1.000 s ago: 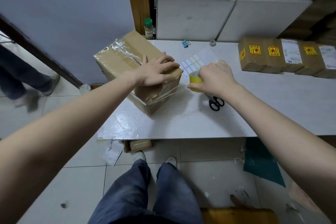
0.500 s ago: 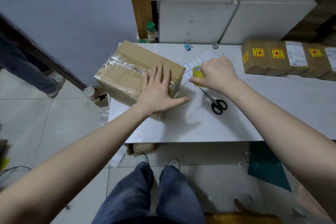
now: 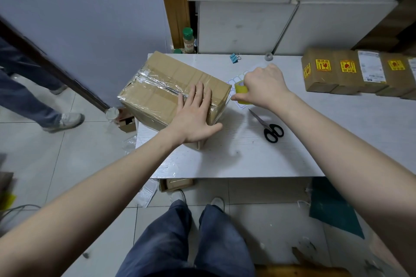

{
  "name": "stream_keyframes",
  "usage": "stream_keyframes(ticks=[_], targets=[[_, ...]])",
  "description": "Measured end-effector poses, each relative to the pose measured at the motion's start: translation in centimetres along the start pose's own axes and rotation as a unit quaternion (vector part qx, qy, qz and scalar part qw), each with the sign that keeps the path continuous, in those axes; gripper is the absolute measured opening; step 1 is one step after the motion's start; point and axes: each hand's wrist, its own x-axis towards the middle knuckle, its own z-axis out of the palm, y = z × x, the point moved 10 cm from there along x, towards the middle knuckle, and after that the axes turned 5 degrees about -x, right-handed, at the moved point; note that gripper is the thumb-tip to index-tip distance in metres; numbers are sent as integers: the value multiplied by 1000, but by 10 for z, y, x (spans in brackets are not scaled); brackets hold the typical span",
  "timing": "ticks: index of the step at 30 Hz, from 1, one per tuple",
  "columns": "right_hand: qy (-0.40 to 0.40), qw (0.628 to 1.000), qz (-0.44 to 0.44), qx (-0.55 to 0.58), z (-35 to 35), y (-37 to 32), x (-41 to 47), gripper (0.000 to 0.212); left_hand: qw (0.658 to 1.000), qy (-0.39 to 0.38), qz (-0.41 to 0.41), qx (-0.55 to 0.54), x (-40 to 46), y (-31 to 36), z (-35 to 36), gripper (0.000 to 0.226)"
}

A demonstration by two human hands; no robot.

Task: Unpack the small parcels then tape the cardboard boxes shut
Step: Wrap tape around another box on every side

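Observation:
A large cardboard box sits at the left end of the white table, with clear tape over its top seam and near end. My left hand lies flat on the box's near right corner, fingers straight. Just right of the box, my right hand grips a yellow tape roll above a sheet of white labels. A row of small brown parcels with yellow stickers stands at the table's far right.
Black scissors lie on the table near my right wrist. A blue binder clip and a small tape roll rest at the back edge. A spice bottle stands behind the box. Another person's legs are at the left.
My left hand slid from the box's top toward its near right corner and flattened there. My right hand, with the tape roll, drew slightly away from the box.

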Motion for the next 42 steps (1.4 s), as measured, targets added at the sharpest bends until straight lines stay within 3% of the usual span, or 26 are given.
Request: stream_keyframes(ticks=[30,36,42], targets=[[-21,1000,-6,10,4,-9,20,60,997,-2,75,6,-2,-13,-3,58],[-21,999,-15,23,5,-12,18,60,984,133,103,-54,-15,25,-31,52],[-25,999,-20,29,7,-12,19,56,990,136,-4,25,-15,18,4,60]])
